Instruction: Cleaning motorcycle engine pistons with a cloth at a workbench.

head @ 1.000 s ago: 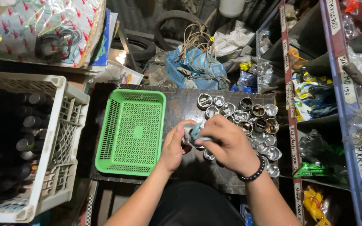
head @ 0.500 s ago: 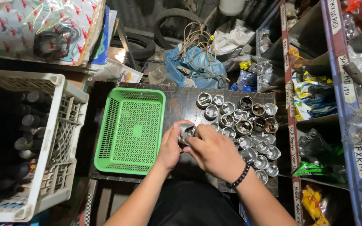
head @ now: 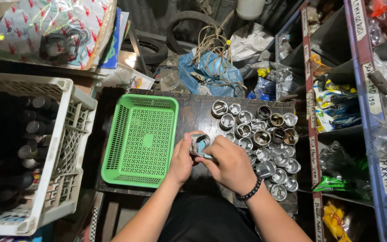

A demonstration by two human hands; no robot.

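Observation:
Both hands meet over a dark table (head: 198, 112). My left hand (head: 181, 160) grips a shiny round metal cup-shaped part (head: 199, 142) from the left. My right hand (head: 230, 163), with a black bead bracelet at the wrist, presses on the same part from the right; a bit of light blue cloth shows under its fingers. To the right lies a cluster of several similar metal parts (head: 265, 143). An empty green plastic basket (head: 142, 139) sits just left of my hands.
A white plastic crate (head: 63, 179) holding dark cylinders stands at the left. Shelves with labelled edges and packets (head: 337, 112) run down the right. Behind the table are a blue bag with cord (head: 211, 67), a tyre (head: 189, 27) and wrapped packages (head: 45, 31).
My hands and the metal part have drifted left, from the edge of the parts cluster toward the green basket. My right hand now covers more of the part.

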